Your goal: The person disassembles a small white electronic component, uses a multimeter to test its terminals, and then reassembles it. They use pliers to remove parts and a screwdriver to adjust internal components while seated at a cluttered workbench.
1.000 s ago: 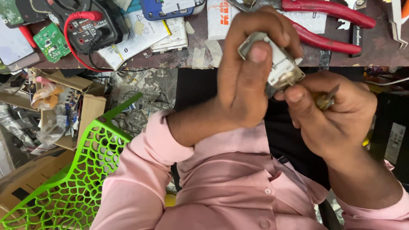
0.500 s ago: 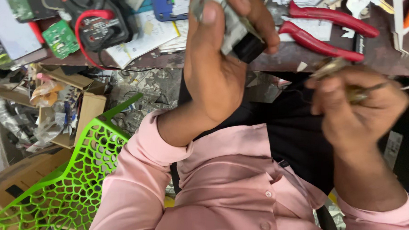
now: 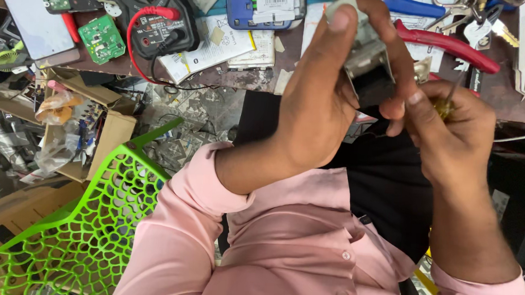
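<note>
We see the left hand (image 3: 319,102) clamped around a small grey metal part (image 3: 368,54), right hand (image 3: 449,133) just beside it, closed on what looks like a thin screwdriver (image 3: 447,103).

We see the part (image 3: 367,60) in the left hand (image 3: 324,103) as dull grey metal with a matt black plastic end; the tool (image 3: 443,106) in the right hand (image 3: 448,139) shows a glossy amber plastic grip. The shirt (image 3: 293,251) is soft pink cloth with smooth plastic buttons. The chair (image 3: 85,222) is shiny green plastic lattice. The pliers (image 3: 453,47) have glossy red plastic handles. The meter (image 3: 155,22) is matt black plastic with a smooth red lead. The tabletop (image 3: 248,78) looks worn, rough brown wood. The box (image 3: 110,136) is matt cardboard
</note>
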